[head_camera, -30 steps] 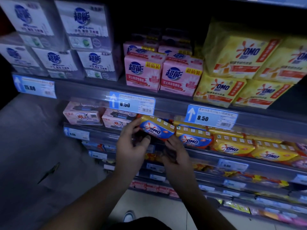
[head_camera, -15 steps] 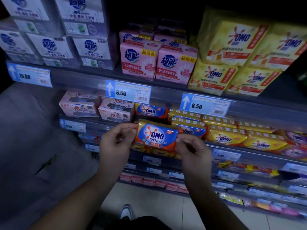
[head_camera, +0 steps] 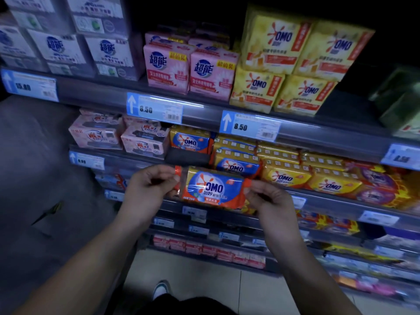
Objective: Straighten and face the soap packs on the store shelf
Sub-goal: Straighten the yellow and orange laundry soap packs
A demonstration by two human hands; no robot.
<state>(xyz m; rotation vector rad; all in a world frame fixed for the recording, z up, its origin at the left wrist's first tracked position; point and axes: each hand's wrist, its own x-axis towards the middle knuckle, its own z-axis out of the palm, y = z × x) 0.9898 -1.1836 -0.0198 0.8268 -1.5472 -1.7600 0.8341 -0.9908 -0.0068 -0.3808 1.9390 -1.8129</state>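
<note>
The left hand [head_camera: 147, 189] pinches the orange crimped end of a blue, orange and yellow film-wrapped soap pack [head_camera: 213, 189] between thumb and curled fingers. The right hand [head_camera: 270, 201] pinches the opposite end the same way, so each grip closes on the wrapper seal, not on the bar. The pack hangs in the air in front of the grey shelf edge [head_camera: 318, 196]. Its label faces outward and it tilts slightly down to the right, just below a dark gap [head_camera: 188, 156] in the row.

To do this well, I judge the pack should be levelled and slid into that gap, logo outward. Its front should sit flush with the neighbouring blue-and-yellow pack [head_camera: 236, 165]. The thin film ends may let the bar sag or twist, so fingers under it would steady the move.

Reading across:
- The white boxes [head_camera: 56, 48] show 超能 in blue.
- A blue price tag [head_camera: 29, 86] reads 15.00.
- The pink packs [head_camera: 168, 67] also carry 超能.
- Two more tags [head_camera: 154, 109] read 8.50.
- The yellow packs [head_camera: 256, 89] say OMO, as does the held pack; its smaller print is unclear.
</note>
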